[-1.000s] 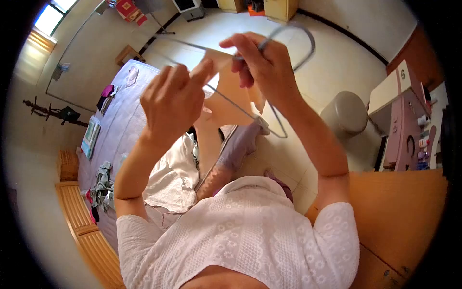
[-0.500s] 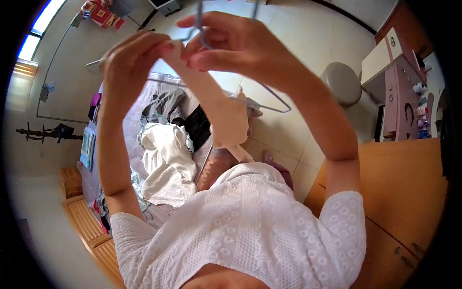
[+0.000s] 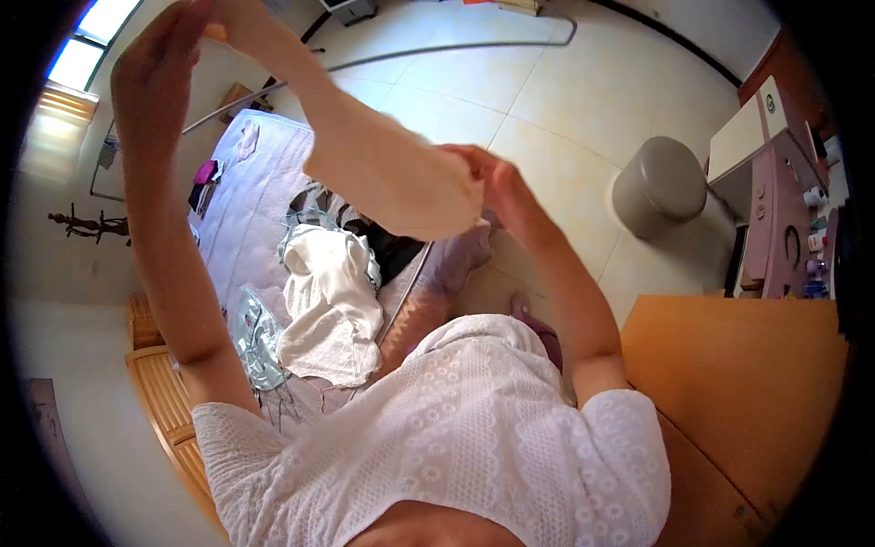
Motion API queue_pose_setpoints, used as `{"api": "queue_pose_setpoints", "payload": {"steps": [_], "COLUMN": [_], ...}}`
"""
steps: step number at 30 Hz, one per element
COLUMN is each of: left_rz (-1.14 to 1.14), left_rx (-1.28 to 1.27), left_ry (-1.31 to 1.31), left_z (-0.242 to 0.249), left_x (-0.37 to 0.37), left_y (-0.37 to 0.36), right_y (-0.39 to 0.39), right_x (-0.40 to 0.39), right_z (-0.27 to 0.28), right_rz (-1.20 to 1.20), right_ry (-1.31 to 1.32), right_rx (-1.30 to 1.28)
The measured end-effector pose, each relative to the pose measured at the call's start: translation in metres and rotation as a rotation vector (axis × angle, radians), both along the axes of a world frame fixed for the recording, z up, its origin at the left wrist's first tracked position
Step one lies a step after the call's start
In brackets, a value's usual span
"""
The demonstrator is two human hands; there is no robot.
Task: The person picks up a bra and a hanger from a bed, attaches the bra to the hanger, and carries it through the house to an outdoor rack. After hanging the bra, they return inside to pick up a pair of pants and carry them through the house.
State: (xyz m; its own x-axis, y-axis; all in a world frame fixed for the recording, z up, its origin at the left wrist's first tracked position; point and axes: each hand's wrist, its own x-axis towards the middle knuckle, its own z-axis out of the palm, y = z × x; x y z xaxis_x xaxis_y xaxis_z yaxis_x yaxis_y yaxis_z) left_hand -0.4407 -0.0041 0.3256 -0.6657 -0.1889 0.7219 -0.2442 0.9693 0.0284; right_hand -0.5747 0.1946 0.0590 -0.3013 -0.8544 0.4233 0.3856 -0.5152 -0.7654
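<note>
A long beige garment (image 3: 383, 164) is stretched slantwise between my hands. My left hand (image 3: 155, 64) is raised at the upper left and grips its top end. My right hand (image 3: 501, 187) is lower, near the middle of the view, and pinches its wide bottom end. A thin grey wire hanger (image 3: 437, 50) arcs behind the garment across the top of the view; I cannot tell which hand, if any, holds it. Below the hands a pile of clothes lies on the bed, with a white garment (image 3: 333, 301) on top.
The bed has a lilac cover (image 3: 246, 201) with small items scattered at its far end and a wooden frame (image 3: 159, 392) on the left. A grey round stool (image 3: 661, 182) stands on the tiled floor. A pink dresser (image 3: 775, 210) and a wooden cabinet (image 3: 747, 383) are on the right.
My hands have moved apart: the left went up and left, the right came down to the garment's lower end. The garment is now pulled out long, and the hanger sits higher in view.
</note>
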Motion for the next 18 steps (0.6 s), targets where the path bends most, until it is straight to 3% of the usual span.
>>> {"api": "queue_pose_setpoints", "payload": {"steps": [3,5,7,8,9,13,15,16,18], "left_rz": [-0.051,0.02,0.082,0.092,0.107,-0.109,0.074,0.017,-0.046], "left_rx": [0.209,0.226,0.243,0.275,0.309,0.541,0.553,0.558,0.719], "left_ry": [0.019,0.012,0.015,0.036,0.061,0.28,0.007,-0.04,-0.02], "left_z": [-0.006,-0.009,-0.011,-0.012,-0.016,-0.038,-0.03,-0.033,-0.042], "left_x": [-0.013,-0.021,-0.029,-0.031,-0.033,-0.059,-0.07,-0.073,-0.086], "left_y": [0.005,0.006,0.0,-0.006,-0.011,-0.018,0.025,0.017,0.022], "right_y": [-0.006,-0.013,-0.021,-0.016,-0.013,-0.014,-0.013,-0.018,-0.019], "right_x": [0.027,0.017,0.003,-0.005,-0.01,-0.014,-0.011,-0.013,-0.028], "right_z": [0.018,0.015,0.0,0.001,0.002,0.001,0.011,0.009,0.008], "right_rz": [-0.301,-0.279,-0.137,-0.103,-0.097,-0.209,-0.436,-0.598,-0.555], "right_ry": [0.386,0.492,0.008,-0.145,-0.138,0.137,0.56,0.592,0.495], "right_rx": [0.149,0.288,0.146,0.108,0.11,0.121,0.223,0.216,0.379]}}
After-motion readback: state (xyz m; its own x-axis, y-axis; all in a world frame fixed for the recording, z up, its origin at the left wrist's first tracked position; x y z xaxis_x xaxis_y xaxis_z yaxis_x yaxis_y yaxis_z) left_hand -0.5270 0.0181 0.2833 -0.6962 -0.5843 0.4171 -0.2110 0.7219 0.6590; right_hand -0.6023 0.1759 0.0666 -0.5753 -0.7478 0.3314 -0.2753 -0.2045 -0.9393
